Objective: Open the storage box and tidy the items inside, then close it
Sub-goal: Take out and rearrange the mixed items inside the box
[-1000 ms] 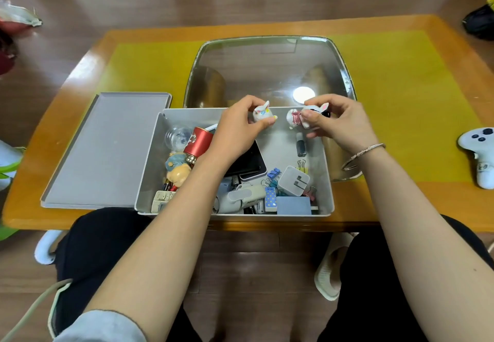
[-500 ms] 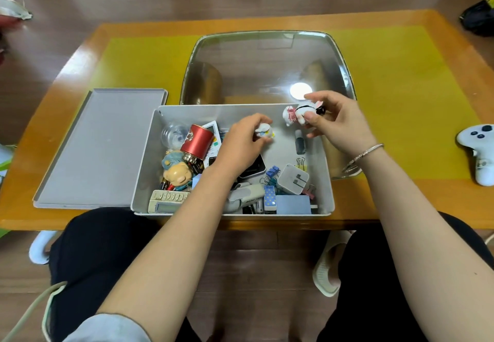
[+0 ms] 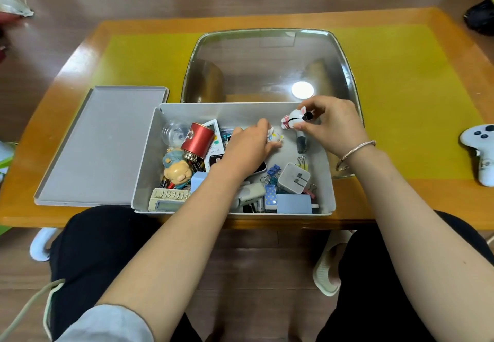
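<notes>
Storage box (image 3: 232,212) open at the near edge of the counter (image 3: 401,197), right in front of the knees, easy to reach with both hands. Lid (image 3: 101,146) flat on the counter, touching the box's left side, out of the way but close for closing later.

Packed along the near wall: a remote (image 3: 171,198), a blue case (image 3: 294,204), a white charger (image 3: 294,178) and some clips, all jumbled, not yet sorted. A bit farther in, on the left side, a pig toy (image 3: 177,172) and a red can (image 3: 197,141) leaning over other bits.

Bare floor only at the far right part of the box, likely the spot picked for small toys. Left hand (image 3: 248,146) low over that bare spot, grip curled round a little white toy (image 3: 274,136), probably setting it down standing up. Right hand (image 3: 334,127) just beyond and higher, grip pinched on a bunny toy (image 3: 291,118) with thumb and fingertips, held ready, likely to go next to the first.

Behind the box, a big shiny tray (image 3: 270,66). Far off to the right, a game controller (image 3: 481,149).

Tidying only partly done; closing to come last.
</notes>
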### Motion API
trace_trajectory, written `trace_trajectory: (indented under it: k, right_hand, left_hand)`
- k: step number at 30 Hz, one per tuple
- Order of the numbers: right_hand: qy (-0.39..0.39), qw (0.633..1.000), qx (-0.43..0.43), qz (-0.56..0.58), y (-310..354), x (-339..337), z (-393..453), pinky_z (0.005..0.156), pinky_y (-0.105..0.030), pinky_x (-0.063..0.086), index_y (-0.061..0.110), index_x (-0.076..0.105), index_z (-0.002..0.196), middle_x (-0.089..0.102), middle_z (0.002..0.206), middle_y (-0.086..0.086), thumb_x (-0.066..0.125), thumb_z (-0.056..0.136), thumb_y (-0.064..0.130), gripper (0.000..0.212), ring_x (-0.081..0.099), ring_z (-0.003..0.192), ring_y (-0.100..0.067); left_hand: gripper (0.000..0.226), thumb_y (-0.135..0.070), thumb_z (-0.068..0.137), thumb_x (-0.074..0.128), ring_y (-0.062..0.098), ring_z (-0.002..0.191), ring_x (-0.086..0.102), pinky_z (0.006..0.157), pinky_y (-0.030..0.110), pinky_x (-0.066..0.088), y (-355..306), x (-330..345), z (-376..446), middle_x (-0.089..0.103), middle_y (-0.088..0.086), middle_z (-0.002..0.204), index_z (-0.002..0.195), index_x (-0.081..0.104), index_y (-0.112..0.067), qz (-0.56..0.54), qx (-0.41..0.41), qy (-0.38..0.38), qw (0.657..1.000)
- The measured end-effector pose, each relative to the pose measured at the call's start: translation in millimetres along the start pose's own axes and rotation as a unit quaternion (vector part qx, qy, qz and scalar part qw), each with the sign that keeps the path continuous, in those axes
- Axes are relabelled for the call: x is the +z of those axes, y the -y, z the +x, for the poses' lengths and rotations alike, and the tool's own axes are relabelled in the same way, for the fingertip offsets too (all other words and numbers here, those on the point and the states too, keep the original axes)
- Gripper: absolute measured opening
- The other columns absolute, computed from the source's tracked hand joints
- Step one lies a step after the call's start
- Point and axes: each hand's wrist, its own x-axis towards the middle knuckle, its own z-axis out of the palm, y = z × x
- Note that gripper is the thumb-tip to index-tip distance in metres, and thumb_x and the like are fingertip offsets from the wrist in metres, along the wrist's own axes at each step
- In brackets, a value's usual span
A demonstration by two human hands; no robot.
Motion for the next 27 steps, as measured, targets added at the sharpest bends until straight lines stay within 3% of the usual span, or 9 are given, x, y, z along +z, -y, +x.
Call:
trace_trajectory:
  k: [6, 10, 13, 17, 22, 27]
  right_hand:
    - [0.021, 0.999, 0.015, -0.028, -1, 2, 7, 0.08, -0.033, 0.05, 0.018, 0.067, 0.089, 0.065, 0.078, 0.001, 0.082, 0.068, 0.029, 0.028, 0.063, 0.079, -0.019]
    - [0.041, 0.996, 0.0, -0.077, -2, 9, 13, 0.09, -0.038, 0.042, 0.023, 0.068, 0.092, 0.071, 0.09, 0.0, 0.078, 0.069, 0.035, 0.028, 0.063, 0.092, -0.024]
    - [0.041, 0.991, -0.014, -0.126, -2, 16, 16, 0.087, -0.035, 0.03, 0.03, 0.066, 0.092, 0.071, 0.092, 0.006, 0.076, 0.069, 0.045, 0.029, 0.061, 0.095, -0.021]
    - [0.049, 0.98, -0.031, -0.192, -3, 22, 19, 0.086, -0.038, 0.028, 0.033, 0.067, 0.1, 0.067, 0.093, 0.003, 0.073, 0.071, 0.05, 0.035, 0.053, 0.103, -0.021]
    - [0.071, 0.974, -0.027, -0.212, -7, 23, 19, 0.087, -0.037, 0.026, 0.033, 0.068, 0.106, 0.068, 0.098, 0.003, 0.071, 0.075, 0.046, 0.033, 0.047, 0.11, -0.022]
    - [0.04, 0.971, -0.031, -0.232, -7, 18, 21, 0.086, -0.038, 0.026, 0.033, 0.068, 0.107, 0.069, 0.104, 0.002, 0.067, 0.081, 0.044, 0.028, 0.046, 0.109, -0.025]
  left_hand:
    - [0.038, -0.04, 0.094, 0.054, 0.037, 0.093, 0.057, 0.07, 0.036, 0.031, 2, -2, 3, 0.065, 0.017, 0.099, 0.108, 0.048, -0.005, -0.004, -0.071, -0.068, 0.995]
    - [0.037, -0.037, 0.092, 0.059, 0.035, 0.097, 0.057, 0.081, 0.039, 0.04, 6, 0, 1, 0.065, 0.015, 0.106, 0.114, 0.052, -0.008, -0.033, -0.057, -0.046, 0.997]
    - [0.039, -0.037, 0.09, 0.062, 0.033, 0.101, 0.055, 0.085, 0.038, 0.043, 11, 1, 1, 0.061, 0.012, 0.111, 0.12, 0.055, -0.012, -0.065, -0.057, -0.049, 0.995]
    - [0.039, -0.035, 0.09, 0.062, 0.033, 0.102, 0.054, 0.087, 0.039, 0.043, 11, 3, 0, 0.057, 0.011, 0.113, 0.123, 0.056, -0.015, -0.073, -0.06, -0.061, 0.994]
    - [0.028, -0.027, 0.088, 0.066, 0.026, 0.092, 0.056, 0.075, 0.032, 0.038, 9, -1, -3, 0.063, 0.007, 0.103, 0.109, 0.056, -0.012, -0.124, -0.045, -0.125, 0.983]
    - [0.024, -0.023, 0.086, 0.069, 0.021, 0.086, 0.058, 0.08, 0.038, 0.047, 8, -5, -6, 0.064, 0.005, 0.098, 0.106, 0.062, -0.012, -0.174, -0.048, -0.164, 0.97]
